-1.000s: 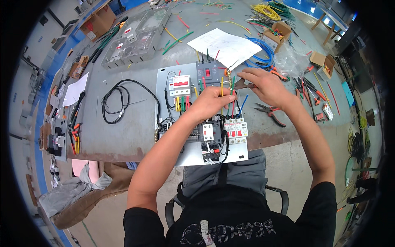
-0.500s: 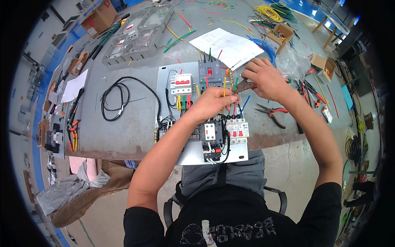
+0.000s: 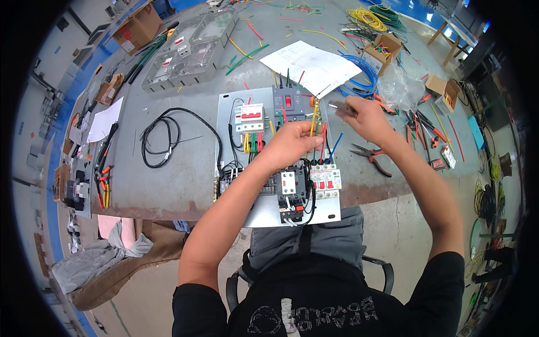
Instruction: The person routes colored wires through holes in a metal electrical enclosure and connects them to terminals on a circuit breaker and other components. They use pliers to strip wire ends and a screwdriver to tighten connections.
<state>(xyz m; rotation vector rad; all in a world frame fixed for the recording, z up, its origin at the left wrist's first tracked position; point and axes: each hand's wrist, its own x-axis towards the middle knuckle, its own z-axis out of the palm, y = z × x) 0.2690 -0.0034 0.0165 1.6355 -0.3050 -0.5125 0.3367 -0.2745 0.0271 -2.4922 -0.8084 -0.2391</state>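
Observation:
My left hand (image 3: pixel 292 144) is closed over the panel, its thumb and fingers pinching upright thin wires; a yellow wire (image 3: pixel 312 124) and a green one show at its fingertips. To its right my right hand (image 3: pixel 366 119) is closed round a hand tool with grey metal jaws (image 3: pixel 340 108), slightly blurred, apart from the wires. Below the left hand on the mounting panel (image 3: pixel 325 215) sit a contactor (image 3: pixel 289 185) and small breakers (image 3: pixel 324 181) with red switches. Further up are a larger grey breaker (image 3: pixel 288 101) and a white breaker (image 3: pixel 251 116). A blue wire (image 3: pixel 336 147) rises by the small breakers.
Red-handled pliers (image 3: pixel 372 158) lie right of the panel, with more tools (image 3: pixel 426 132) beyond. A printed sheet (image 3: pixel 311 64) lies behind the panel. At left are a coiled black cable (image 3: pixel 163 140) and clear-lidded grey boxes (image 3: pixel 191 62). An open carton (image 3: pixel 382 53) stands back right.
My right hand has moved up and to the right, taking the tool's jaws away from the wires. My left hand stays at the wires, with little movement.

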